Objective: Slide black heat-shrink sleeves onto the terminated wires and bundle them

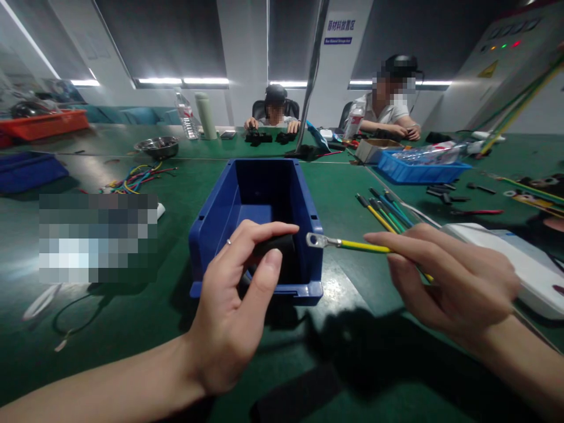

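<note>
Green worktable, dark window blinds, bright strip lights beneath.

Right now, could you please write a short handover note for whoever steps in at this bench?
Left hand: grip closed on a black sleeve, held over the front of the blue bin.
Right hand: pinching a yellow-green wire, its metal ring terminal pointing at the sleeve.
Done: both parts picked up and lined up, a small gap between them.
Left: terminal is not yet in the sleeve. More wires lie on the green table beyond the right hand.
</note>
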Demonstrator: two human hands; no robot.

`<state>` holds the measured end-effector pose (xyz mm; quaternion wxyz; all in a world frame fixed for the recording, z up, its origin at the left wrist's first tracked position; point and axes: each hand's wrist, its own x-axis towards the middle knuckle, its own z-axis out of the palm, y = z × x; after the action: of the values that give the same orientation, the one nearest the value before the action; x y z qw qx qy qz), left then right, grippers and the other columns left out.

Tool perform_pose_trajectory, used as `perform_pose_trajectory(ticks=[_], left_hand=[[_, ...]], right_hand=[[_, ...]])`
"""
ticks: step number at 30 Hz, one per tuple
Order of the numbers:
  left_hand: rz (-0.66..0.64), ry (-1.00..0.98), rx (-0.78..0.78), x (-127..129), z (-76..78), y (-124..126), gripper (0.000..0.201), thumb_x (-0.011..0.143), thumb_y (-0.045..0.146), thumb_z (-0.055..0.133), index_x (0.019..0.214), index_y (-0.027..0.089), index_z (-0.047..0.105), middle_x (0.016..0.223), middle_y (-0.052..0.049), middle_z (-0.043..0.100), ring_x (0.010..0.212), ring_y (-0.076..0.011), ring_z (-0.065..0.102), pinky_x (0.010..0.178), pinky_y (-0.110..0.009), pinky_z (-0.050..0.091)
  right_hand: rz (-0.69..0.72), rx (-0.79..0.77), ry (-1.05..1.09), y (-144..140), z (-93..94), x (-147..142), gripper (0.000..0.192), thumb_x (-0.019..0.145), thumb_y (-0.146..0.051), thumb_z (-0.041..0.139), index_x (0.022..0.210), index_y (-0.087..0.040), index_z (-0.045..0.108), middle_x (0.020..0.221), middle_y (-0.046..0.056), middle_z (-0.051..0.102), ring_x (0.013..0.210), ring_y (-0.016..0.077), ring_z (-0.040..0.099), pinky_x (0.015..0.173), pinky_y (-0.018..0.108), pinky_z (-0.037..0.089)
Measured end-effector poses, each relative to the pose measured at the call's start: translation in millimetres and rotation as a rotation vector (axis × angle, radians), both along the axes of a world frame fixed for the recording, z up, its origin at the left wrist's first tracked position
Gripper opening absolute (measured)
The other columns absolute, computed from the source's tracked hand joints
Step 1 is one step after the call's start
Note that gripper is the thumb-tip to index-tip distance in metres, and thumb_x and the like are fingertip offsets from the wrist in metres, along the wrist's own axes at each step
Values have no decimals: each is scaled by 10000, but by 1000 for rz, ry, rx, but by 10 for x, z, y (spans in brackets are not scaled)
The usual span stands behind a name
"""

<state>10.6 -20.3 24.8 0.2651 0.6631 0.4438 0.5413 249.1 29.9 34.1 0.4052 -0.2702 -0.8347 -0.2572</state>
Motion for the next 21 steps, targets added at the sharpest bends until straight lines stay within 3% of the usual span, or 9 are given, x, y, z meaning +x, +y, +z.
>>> perform_pose_trajectory(ticks=[8,17,21], left_hand=[[13,-2,-2,-10,5,-34,236,1016,286,460,1171,372,616,928,30,552,715,-101,512,704,-234,461],[10,8,7,-2,-16,2,234,1027,318,449,1188,383,606,968,23,558,788,-110,543,831,-268,464],[20,38,29,-3,-15,-3,238,1018,314,463,1199,347,613,968,1,567,805,-132,559,782,-282,468]], right_hand=[[31,123,-44,20,33,13,94,925,-184,586,895,-144,666,599,12,611,487,74,505,439,208,306],[-21,125,-75,-1,35,39,85,903,-210,617,899,-150,677,587,-7,600,472,81,466,437,235,292],[-12,149,-98,-4,52,46,80,890,-223,643,903,-153,679,587,-8,608,483,87,489,442,236,308]])
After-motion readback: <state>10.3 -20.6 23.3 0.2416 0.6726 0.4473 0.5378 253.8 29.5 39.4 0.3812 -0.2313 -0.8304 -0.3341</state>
